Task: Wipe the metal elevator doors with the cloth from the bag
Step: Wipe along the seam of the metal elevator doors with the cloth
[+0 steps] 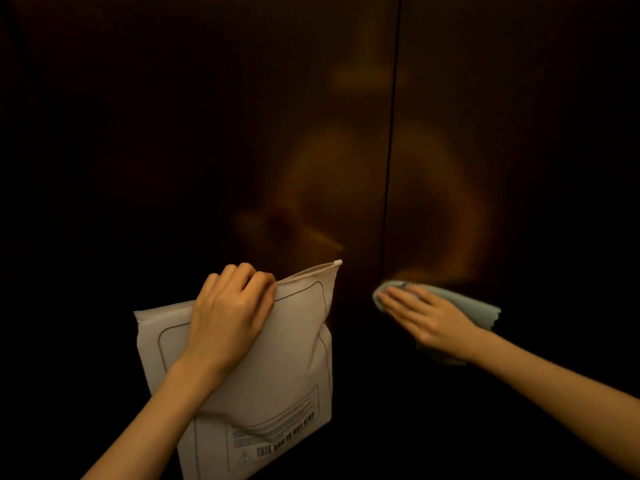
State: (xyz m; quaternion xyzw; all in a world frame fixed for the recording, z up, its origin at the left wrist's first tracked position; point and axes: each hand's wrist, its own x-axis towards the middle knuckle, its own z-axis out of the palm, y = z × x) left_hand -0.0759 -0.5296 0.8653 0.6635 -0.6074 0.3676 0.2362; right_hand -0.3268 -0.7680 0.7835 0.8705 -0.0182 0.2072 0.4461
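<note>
bag [277, 368] nearest, left hand [228, 317] fingers clamped on its top edge. right hand [426, 315] flat, fingers spread, pressing cloth [485, 311] on right elevator door [519, 150] beside seam [389, 168]. advice: even pressure, long overlapping strokes, cover left door too.

The wide dark elevator doors [485, 133] are lying free above both hands. Lower left, the bag [277, 358] is covering part of the left door.
</note>
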